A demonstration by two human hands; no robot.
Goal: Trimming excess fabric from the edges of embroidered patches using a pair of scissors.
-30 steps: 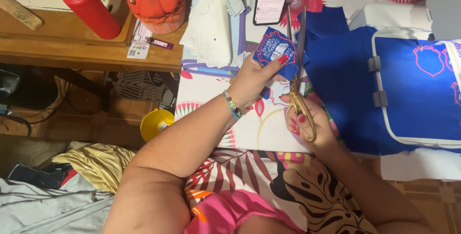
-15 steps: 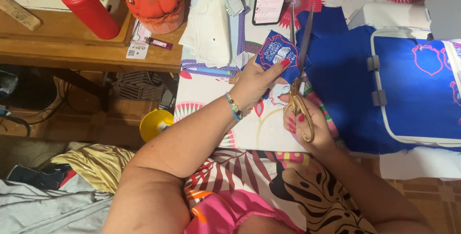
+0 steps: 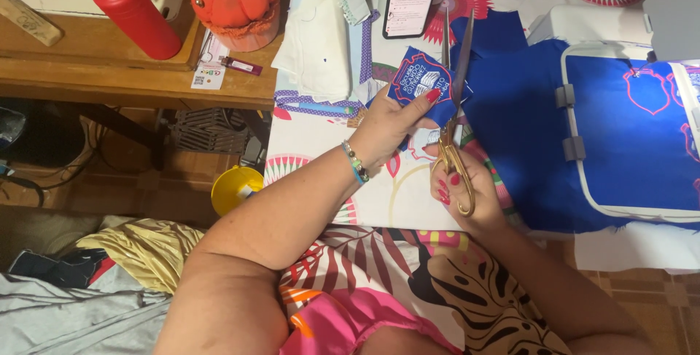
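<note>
The left hand (image 3: 386,125) pinches a small blue embroidered patch (image 3: 417,84) between thumb and fingers, holding it up just above the patterned tabletop (image 3: 328,143). The right hand (image 3: 467,191) has its grip closed through the gold handles of a pair of scissors (image 3: 453,107), whose long blades point away from the person, slightly parted and right against the patch's right edge. Just beyond lies a large piece of blue cloth (image 3: 518,136), part of it stretched in a white embroidery frame (image 3: 576,173). A phone (image 3: 410,1) stands propped behind the patch, next to folded white cloth (image 3: 317,49). To the left, an orange pincushion (image 3: 235,1) and a red bottle (image 3: 135,16) sit on a wooden table (image 3: 109,82).
</note>
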